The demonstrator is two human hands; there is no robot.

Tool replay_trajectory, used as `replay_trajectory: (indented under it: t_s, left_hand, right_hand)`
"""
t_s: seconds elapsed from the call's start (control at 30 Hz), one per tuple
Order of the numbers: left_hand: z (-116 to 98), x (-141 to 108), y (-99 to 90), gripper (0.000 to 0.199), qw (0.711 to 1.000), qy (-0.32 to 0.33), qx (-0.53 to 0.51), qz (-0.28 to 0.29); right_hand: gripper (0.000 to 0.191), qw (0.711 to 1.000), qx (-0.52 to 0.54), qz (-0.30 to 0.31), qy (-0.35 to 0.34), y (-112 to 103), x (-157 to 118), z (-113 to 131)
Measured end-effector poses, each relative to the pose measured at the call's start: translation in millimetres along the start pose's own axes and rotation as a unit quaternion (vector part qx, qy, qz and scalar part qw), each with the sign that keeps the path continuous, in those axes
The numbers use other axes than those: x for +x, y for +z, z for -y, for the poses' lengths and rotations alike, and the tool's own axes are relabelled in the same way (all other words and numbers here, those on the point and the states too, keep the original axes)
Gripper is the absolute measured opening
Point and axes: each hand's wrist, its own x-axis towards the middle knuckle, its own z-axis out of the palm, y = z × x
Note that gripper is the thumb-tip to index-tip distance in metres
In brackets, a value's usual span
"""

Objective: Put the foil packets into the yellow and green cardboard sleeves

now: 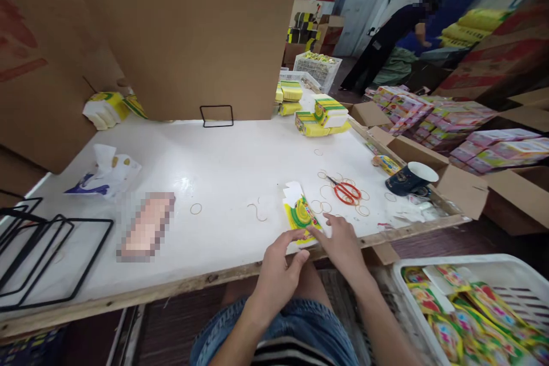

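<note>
A flattened yellow and green carton with a white end flap lies at the front edge of the white table. Both hands meet at its near end. My left hand has its fingertips on the carton's lower left part, thumb apart from the fingers. From the right, my right hand touches the carton's lower right edge, its index finger reaching over it. Red-handled scissors rest among scattered rubber bands just right of the carton.
A dark mug stands at the table's right edge. Bundled cartons sit at the back. Black wire racks, a tissue pack and a blurred pink object are left. A white basket holds packets. A person bends over behind.
</note>
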Motion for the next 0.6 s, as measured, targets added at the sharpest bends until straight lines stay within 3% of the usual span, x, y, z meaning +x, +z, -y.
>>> replay_trajectory:
  t_s: [0.07, 0.13, 0.23, 0.3, 0.37, 0.43, 0.5, 0.6]
  left_hand:
    - [2.2, -2.8, -8.0, 0.028, 1.000, -0.006, 0.006, -0.023]
    - [7.2, -3.3, -12.9, 0.028, 0.999, -0.014, 0.001, -0.041]
    - [14.7, 0.0, -12.5, 0.031, 0.998, -0.019, -0.022, -0.059]
    - [15.7, 3.0, -9.4, 0.037, 0.997, -0.021, -0.042, -0.069]
    - [12.1, 5.3, -6.8, 0.043, 0.993, -0.020, -0.107, -0.049]
    - [5.4, 6.3, -5.4, 0.046, 0.973, -0.010, -0.229, 0.016]
    - [-1.8, 5.6, -5.0, 0.047, 0.948, -0.005, -0.310, 0.075]
    - [-8.6, 2.3, -4.1, 0.055, 0.933, -0.019, -0.344, 0.108]
  right_hand:
    - [0.034, 1.000, 0.014, 0.004, 0.019, 23.4, 3.8, 15.7]
    - [0.029, 0.999, 0.028, -0.008, 0.028, 28.5, 4.7, 18.4]
    - [0.027, 0.998, 0.059, -0.017, 0.027, 15.2, 1.2, 12.1]
    - [0.029, 0.986, 0.163, 0.000, 0.044, 1.6, -5.3, 10.0]
    - [0.032, 0.938, 0.333, 0.040, 0.091, -10.5, -14.9, 12.0]
    - [0.037, 0.859, 0.481, 0.098, 0.145, -18.6, -26.3, 16.6]
    - [0.041, 0.805, 0.547, 0.147, 0.177, -21.8, -37.6, 21.9]
    - [0.037, 0.778, 0.571, 0.189, 0.183, -20.6, -49.8, 25.9]
